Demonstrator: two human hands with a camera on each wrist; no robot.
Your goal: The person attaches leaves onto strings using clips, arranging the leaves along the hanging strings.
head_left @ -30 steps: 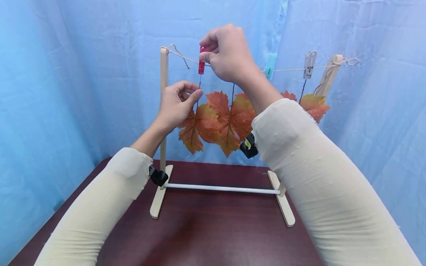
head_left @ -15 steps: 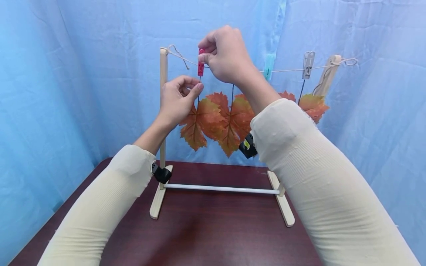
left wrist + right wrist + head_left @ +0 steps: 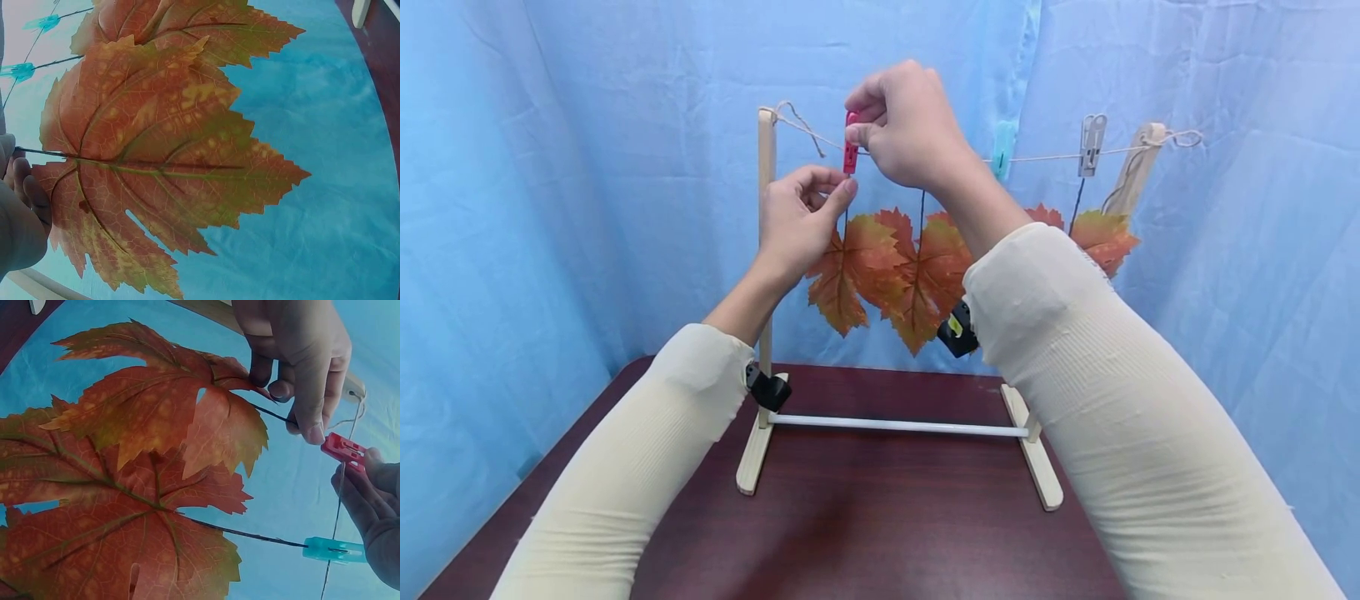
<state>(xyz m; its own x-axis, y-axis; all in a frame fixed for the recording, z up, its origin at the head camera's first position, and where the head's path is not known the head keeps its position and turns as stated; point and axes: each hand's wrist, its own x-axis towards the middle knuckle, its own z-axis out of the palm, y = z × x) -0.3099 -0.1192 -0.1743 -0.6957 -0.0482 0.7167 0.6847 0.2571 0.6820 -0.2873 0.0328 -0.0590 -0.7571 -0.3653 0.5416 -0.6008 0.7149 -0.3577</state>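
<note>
My right hand (image 3: 913, 125) pinches the handle end of a red clothespin (image 3: 850, 156), which stands upright at the left part of the string. Just below it, my left hand (image 3: 797, 217) holds the thin dark stem of an orange-green artificial maple leaf (image 3: 156, 144) between thumb and fingers. In the right wrist view, the stem's top reaches the red clothespin's lower end; whether it is clamped I cannot tell. Right beside it hangs another maple leaf (image 3: 144, 512), its stem in a teal clothespin (image 3: 331, 549) on the string.
The string (image 3: 1041, 158) runs between two wooden posts, the left post (image 3: 766, 167) near my left hand. Farther right are a teal clothespin (image 3: 1002, 150) and a grey clothespin (image 3: 1092, 146) with a leaf. A white rod (image 3: 898, 426) joins the feet on the dark table (image 3: 865, 517).
My left hand has risen with the leaf, bringing its stem up against the red clothespin. The right hand and that clothespin have dipped slightly.
</note>
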